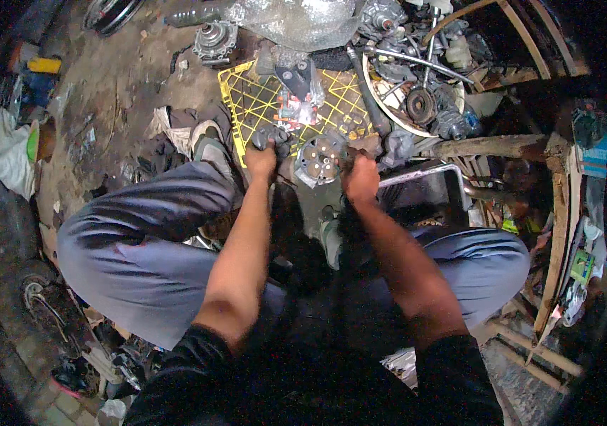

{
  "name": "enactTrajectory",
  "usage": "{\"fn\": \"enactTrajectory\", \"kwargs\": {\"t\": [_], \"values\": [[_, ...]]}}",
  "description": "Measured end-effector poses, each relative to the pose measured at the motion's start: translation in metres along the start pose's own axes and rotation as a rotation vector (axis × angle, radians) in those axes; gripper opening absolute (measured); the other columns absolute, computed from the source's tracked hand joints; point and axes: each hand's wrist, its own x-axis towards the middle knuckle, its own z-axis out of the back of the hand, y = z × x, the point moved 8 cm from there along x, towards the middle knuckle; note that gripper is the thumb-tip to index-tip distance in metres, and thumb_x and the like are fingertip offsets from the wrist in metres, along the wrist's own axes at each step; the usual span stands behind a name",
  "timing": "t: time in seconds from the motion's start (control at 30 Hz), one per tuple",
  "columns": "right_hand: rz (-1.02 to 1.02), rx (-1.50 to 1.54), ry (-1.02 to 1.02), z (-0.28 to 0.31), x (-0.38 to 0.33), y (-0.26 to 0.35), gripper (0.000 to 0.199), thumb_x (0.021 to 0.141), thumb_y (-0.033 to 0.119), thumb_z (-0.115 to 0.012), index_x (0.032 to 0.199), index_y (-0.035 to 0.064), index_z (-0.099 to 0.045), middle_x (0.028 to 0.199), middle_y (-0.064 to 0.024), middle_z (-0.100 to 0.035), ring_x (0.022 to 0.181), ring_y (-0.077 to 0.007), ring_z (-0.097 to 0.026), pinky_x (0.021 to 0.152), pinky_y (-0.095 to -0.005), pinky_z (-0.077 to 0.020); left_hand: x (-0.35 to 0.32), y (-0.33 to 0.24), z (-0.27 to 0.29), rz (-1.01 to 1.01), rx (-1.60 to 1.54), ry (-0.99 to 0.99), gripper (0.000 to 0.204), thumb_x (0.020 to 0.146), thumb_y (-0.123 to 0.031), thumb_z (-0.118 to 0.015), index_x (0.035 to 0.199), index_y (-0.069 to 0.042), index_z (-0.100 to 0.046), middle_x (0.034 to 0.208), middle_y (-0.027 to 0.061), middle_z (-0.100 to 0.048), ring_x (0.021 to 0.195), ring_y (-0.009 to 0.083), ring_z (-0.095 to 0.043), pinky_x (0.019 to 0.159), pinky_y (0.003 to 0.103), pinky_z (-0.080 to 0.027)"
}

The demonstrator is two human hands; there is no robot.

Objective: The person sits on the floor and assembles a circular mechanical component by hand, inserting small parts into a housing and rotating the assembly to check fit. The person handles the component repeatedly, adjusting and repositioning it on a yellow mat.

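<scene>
A round silvery metal machine part with several holes and studs on its face is in front of me, between my two hands. My left hand is closed around a dark grey, lumpy piece just left of it; whether this is metal or cloth I cannot tell. At the round part's right edge, my right hand is closed, with its fingers curled by something dark. Its grip is partly hidden. Beyond both hands lies a yellow plastic grid crate, with a small clear packet and dark parts on it.
A round basin full of greasy metal parts stands at the far right. Another silvery machine casing sits at the far left, near bubble wrap. A bent metal tube and a wooden frame are on my right.
</scene>
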Motion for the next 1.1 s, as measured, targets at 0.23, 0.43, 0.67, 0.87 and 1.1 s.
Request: {"fn": "enactTrajectory", "kwargs": {"t": [0.23,0.43,0.67,0.87,1.1], "values": [[-0.017,0.263,-0.061,-0.001,0.012,-0.003,0.033,0.07,0.005,-0.073,0.101,0.0027,-0.063,0.085,-0.018,-0.067,0.078,-0.0341,-0.066,0.069,-0.0406,-0.0502,-0.093,-0.074,0.028,-0.563,0.357,-0.444,0.034,0.078,-0.02,-0.07,0.107,-0.003,-0.065,0.108,0.0215,-0.061,0.096,0.0362,-0.058,0.088,0.042,-0.044],[-0.11,0.416,0.107,-0.017,0.021,-0.02,0.038,0.069,0.008,-0.073,0.105,0.0038,-0.061,0.093,-0.0186,-0.065,0.091,-0.0366,-0.062,0.081,-0.0424,-0.049,-0.088,-0.055,-0.011,-0.433,-0.14,-0.023,0.022,0.077,-0.017,-0.074,0.093,-0.003,-0.07,0.083,0.0143,-0.068,0.07,0.0215,-0.062,0.068,0.033,-0.049],[-0.077,0.433,0.084,-0.011,0.022,-0.015,0.031,0.067,0.007,-0.074,0.096,0.0025,-0.062,0.087,-0.0161,-0.066,0.083,-0.0331,-0.063,0.076,-0.0403,-0.0489,-0.073,-0.037,-0.026,-0.317,-0.168,0.097,0.019,0.078,-0.013,-0.074,0.094,-0.002,-0.069,0.078,0.007,-0.067,0.068,0.0116,-0.059,0.064,0.027,-0.047],[-0.072,0.544,0.12,-0.018,0.026,-0.018,0.028,0.068,0.007,-0.075,0.093,0.0032,-0.063,0.08,-0.0101,-0.064,0.076,-0.0236,-0.06,0.074,-0.0339,-0.0476,-0.065,-0.015,-0.037,-0.14,-0.506,0.341,0.023,0.082,-0.01,-0.07,0.105,-0.006,-0.07,0.083,0.0007,-0.066,0.073,0.0093,-0.058,0.07,0.024,-0.047],[-0.083,0.556,0.118,-0.025,0.031,-0.027,0.026,0.071,0.012,-0.075,0.093,0.0039,-0.064,0.079,-0.0094,-0.064,0.073,-0.0221,-0.059,0.071,-0.0336,-0.0474,-0.067,-0.021,-0.035,-0.077,-0.461,0.423,0.027,0.084,-0.008,-0.068,0.111,-0.005,-0.068,0.085,0.0007,-0.066,0.074,0.0089,-0.057,0.071,0.023,-0.047]]}}
